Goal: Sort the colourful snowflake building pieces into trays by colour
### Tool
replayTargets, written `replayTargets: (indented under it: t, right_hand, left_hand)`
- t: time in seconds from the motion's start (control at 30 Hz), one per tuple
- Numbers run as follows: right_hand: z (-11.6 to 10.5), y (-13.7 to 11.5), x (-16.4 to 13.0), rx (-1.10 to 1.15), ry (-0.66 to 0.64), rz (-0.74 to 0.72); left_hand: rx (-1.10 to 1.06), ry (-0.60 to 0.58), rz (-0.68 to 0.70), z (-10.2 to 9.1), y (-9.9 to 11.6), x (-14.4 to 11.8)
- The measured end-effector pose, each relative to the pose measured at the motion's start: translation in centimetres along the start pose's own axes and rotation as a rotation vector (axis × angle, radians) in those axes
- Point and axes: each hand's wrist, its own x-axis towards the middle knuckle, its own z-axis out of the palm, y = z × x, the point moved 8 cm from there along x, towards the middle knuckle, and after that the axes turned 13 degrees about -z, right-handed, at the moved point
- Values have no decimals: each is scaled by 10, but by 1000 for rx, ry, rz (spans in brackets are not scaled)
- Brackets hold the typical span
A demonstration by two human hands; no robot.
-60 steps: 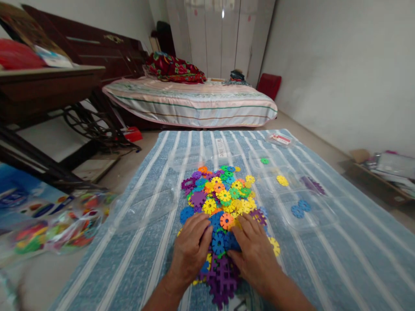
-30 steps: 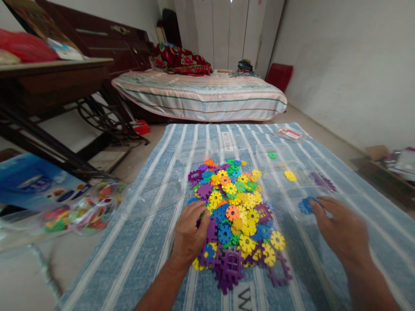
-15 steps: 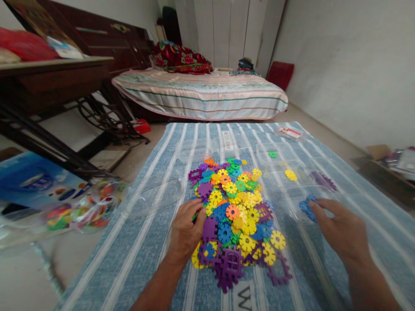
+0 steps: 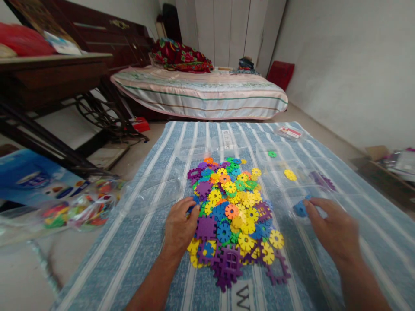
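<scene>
A pile of plastic notched building discs (image 4: pixel 248 216) in yellow, blue, green and orange lies in front of me, mixed with purple toothed panels (image 4: pixel 206 227). My left hand (image 4: pixel 180 224) is at the pile's left edge, thumb and fingers closed on a blue notched disc (image 4: pixel 191 209) that they partly cover. To the right, my right hand (image 4: pixel 335 229) is over a clear plastic tray (image 4: pixel 293 196). Its thumb and forefinger pinch a blue notched disc (image 4: pixel 308 197), only partly visible. Just beside those fingertips are more blue discs (image 4: pixel 300 209) in the tray.
Other clear trays hold a green disc (image 4: pixel 272 154), a yellow disc (image 4: pixel 290 175) and purple panels (image 4: pixel 322 180). Clear tray (image 4: pixel 194 148) and tray (image 4: pixel 158 190) stand behind and left of the pile. A small labelled box (image 4: pixel 289 132) sits at the far right of the striped cloth (image 4: pixel 136 242).
My left hand has shifted slightly left and up; a green piece showed at its fingers before, a blue one now. My right hand moved slightly left, and blue discs show lower in the tray.
</scene>
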Motion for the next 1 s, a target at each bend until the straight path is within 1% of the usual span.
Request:
replayTargets:
  t: [0.13,0.27,0.4,0.47,0.53,0.6,0.7,0.77,0.83,1.0]
  right_hand:
    - [5,-34,-2,124,37,-96]
    - [14,-67,-5,215,34,-193]
    - [28,-87,-4,216,-36,-258]
    - [38,-94,-1,181,-102,-291]
    - [50,-99,1,126,-208,-308]
    - [63,-101,3,40,-316,-296]
    - [74,-102,4,-86,-401,-263]
    - [78,-102,3,-92,-416,-247]
    - [79,-103,1,-32,-402,-226]
    - [75,-99,-2,155,-283,-140]
  left_hand:
    - [1,-3,-25,2,-4,1]
    - [-5,-21,-47,4,-5,0]
    - [2,-40,-28,5,-2,0]
    - [-1,-40,-16,5,0,0]
    - [0,-40,-8,4,1,0]
    - [9,-38,-4,4,1,0]
    - [21,-30,4,3,1,0]
    - [22,-30,17,3,1,0]
    - [22,-32,26,4,1,0]
    - [20,-23,39,5,-1,2]
